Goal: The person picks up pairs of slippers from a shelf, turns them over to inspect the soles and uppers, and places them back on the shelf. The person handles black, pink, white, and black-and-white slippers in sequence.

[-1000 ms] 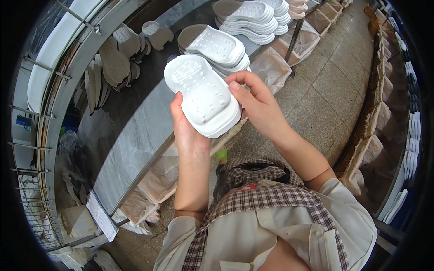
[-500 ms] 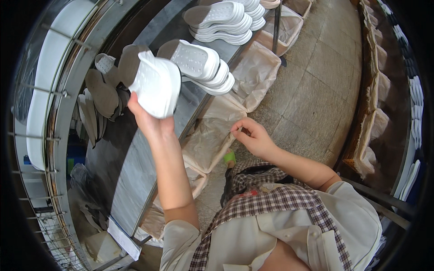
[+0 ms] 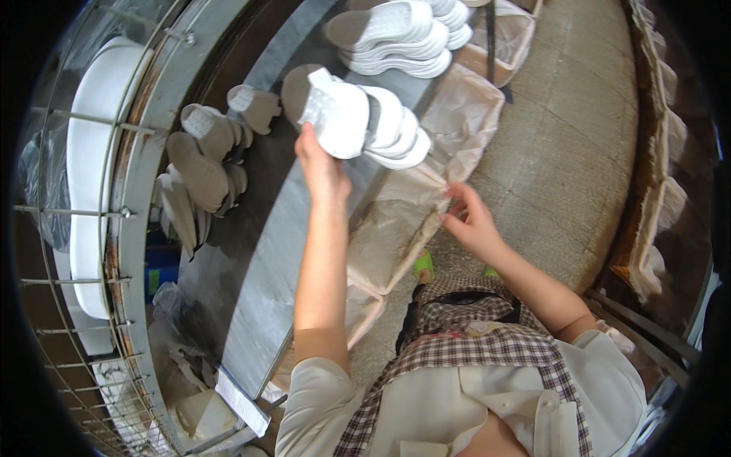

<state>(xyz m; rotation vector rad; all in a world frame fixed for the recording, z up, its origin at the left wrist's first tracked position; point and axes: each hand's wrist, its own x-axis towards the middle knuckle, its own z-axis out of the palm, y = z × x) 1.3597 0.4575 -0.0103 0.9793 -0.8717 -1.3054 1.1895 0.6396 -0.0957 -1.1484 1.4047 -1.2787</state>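
Note:
My left hand (image 3: 326, 174) is closed around the heel end of a white shoe sole (image 3: 339, 126) with a perforated inner face. The sole is tilted and overlaps the left side of a small stack of similar white soles (image 3: 400, 135) on the grey metal table (image 3: 263, 263). From this angle I cannot tell whether it touches them. Over the outer rim of a lined bin (image 3: 388, 236), my right hand (image 3: 474, 222) has its fingers loosely bent and the thumb apart. Nothing shows in it.
A taller stack of white soles (image 3: 396, 38) stands farther along the table. More soles (image 3: 198, 171) lie on the shaded left side, by a metal frame with wire mesh (image 3: 122, 278). Lined bins (image 3: 464, 114) run along the table edge. Other lined crates (image 3: 647, 236) line the aisle's right side.
My left hand has carried the sole rightward, close against the small stack. The right hand's thumb and fingers have parted from a near pinch. The whole view has shifted slightly.

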